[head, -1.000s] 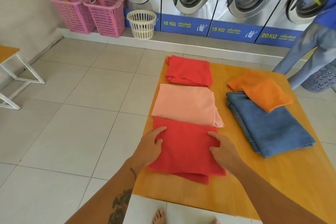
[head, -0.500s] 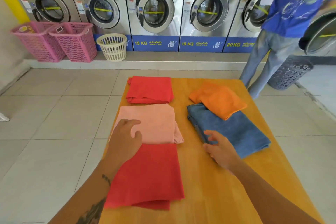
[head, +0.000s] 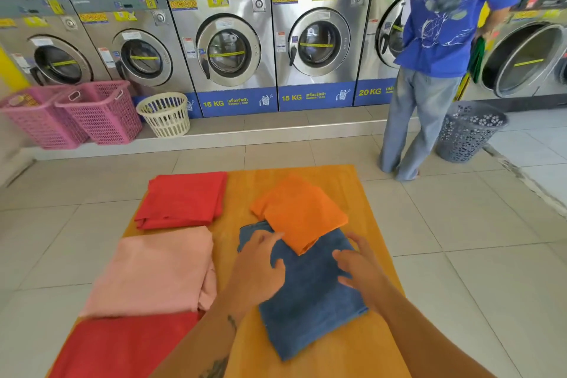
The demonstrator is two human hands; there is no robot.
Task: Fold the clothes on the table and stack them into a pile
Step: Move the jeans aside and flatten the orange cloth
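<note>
Five folded cloths lie on the wooden table [head: 380,255]. On the left, from far to near: a red cloth [head: 184,199], a pale pink cloth [head: 153,270] and another red cloth [head: 122,347]. On the right a folded blue denim piece [head: 310,301] has an orange cloth [head: 300,212] overlapping its far end. My left hand [head: 257,267] rests with spread fingers on the denim's left side, fingertips by the orange cloth's edge. My right hand [head: 359,267] hovers over or touches the denim's right side, fingers apart. Neither hand holds anything.
A row of washing machines [head: 227,40] lines the back wall. Two pink baskets [head: 98,113] and a cream basket [head: 165,113] stand at the left. A person in a blue shirt [head: 441,40] stands at the back right beside a grey basket [head: 469,132]. Tiled floor surrounds the table.
Both hands left the near red cloth and moved right onto the blue denim. The left hand passed over the pink cloth on the way. The view tilted up.
</note>
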